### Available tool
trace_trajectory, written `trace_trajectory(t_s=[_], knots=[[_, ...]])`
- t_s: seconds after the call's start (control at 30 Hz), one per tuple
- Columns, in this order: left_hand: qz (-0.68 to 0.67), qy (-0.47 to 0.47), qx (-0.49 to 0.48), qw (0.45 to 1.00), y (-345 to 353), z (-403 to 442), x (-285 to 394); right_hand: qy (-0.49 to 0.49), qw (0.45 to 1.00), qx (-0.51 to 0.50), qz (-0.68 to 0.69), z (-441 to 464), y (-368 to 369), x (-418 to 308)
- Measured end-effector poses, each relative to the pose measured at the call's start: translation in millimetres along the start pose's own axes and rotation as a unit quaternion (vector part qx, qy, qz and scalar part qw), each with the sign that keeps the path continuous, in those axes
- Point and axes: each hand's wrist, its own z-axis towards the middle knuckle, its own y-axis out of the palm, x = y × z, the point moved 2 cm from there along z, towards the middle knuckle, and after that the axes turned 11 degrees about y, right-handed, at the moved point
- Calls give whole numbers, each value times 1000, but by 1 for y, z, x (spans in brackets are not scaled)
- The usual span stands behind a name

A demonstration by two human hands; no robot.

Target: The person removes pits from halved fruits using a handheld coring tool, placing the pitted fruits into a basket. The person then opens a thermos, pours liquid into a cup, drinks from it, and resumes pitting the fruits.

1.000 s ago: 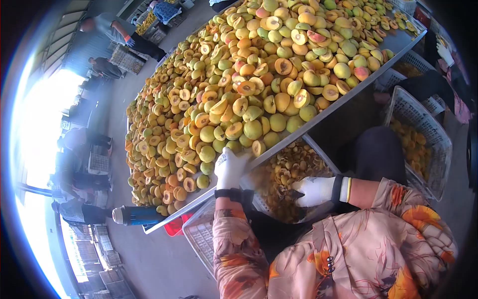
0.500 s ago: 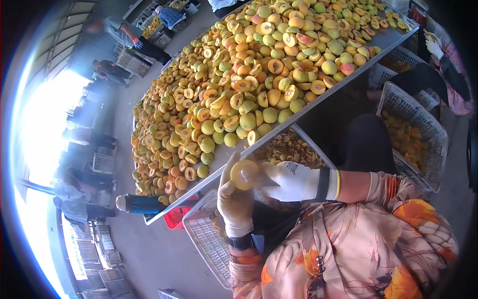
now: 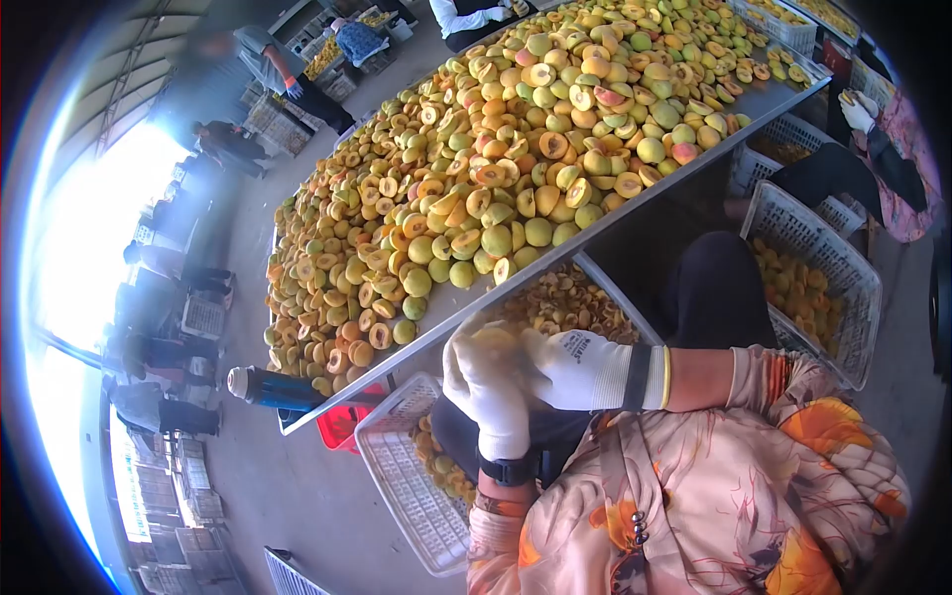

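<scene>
Halved yellow-green fruits (image 3: 496, 178) are heaped on a metal-edged table (image 3: 555, 252). Just in front of its near edge, my gloved left hand (image 3: 486, 377) is closed round a pale yellow fruit (image 3: 493, 342), which is blurred and mostly covered by fingers. My gloved right hand (image 3: 570, 367) meets it from the right with its fingers bent against the fruit; whether it also holds something is hidden. Below and behind the hands, a bin (image 3: 607, 266) holds many small brown and yellow pieces (image 3: 570, 302).
White crates with fruit stand at lower left (image 3: 397, 496) and right (image 3: 868, 288). A blue flask (image 3: 273, 388) lies at the table's left corner, above a red basket (image 3: 342, 424). A co-worker's gloved hand (image 3: 858, 111) is at upper right; other people stand at left.
My left hand has left the heap on the table and come back to my right hand with a fruit. Both hands now close more tightly round it. The view has shifted slightly.
</scene>
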Motion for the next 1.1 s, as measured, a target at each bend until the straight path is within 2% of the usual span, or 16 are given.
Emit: trace_trajectory(t_s=[0.13,0.23,0.33,0.43,0.5,0.53,0.63,0.67,0.73,0.8,0.87,0.97,1.07,1.1], knots=[[-24,-5,-2,1000,-7,7,-3,0,1000,-5,31,2,4,-3],[-26,-26,18,999,-2,7,1,-84,992,25,-94,5,11,0],[-11,-21,26,999,-1,9,0,-12,1000,-10,-27,6,7,1],[-1,-15,12,1000,-7,11,-5,-120,986,10,-115,8,5,1],[13,-6,8,1000,-13,16,-10,-61,995,-38,-66,14,9,10],[14,-38,-11,999,-14,18,-5,-32,997,-60,-40,17,10,14],[17,-85,-48,995,-15,26,0,-35,990,-127,-51,25,4,20],[2,-91,-25,996,-9,25,2,-30,993,-117,-15,27,5,22],[-5,-82,-26,996,-11,28,0,-83,993,-81,-29,28,19,31],[-2,-47,-12,999,-11,28,-6,-85,993,-77,6,30,20,28],[11,17,18,1000,-7,24,-13,-39,990,-106,90,31,18,21],[30,22,2,999,-11,22,-22,-169,982,-79,-9,31,32,39],[22,10,5,1000,-10,23,-18,-99,983,-139,73,32,21,28],[18,10,11,1000,-7,23,-13,-39,972,-199,116,33,15,23]])
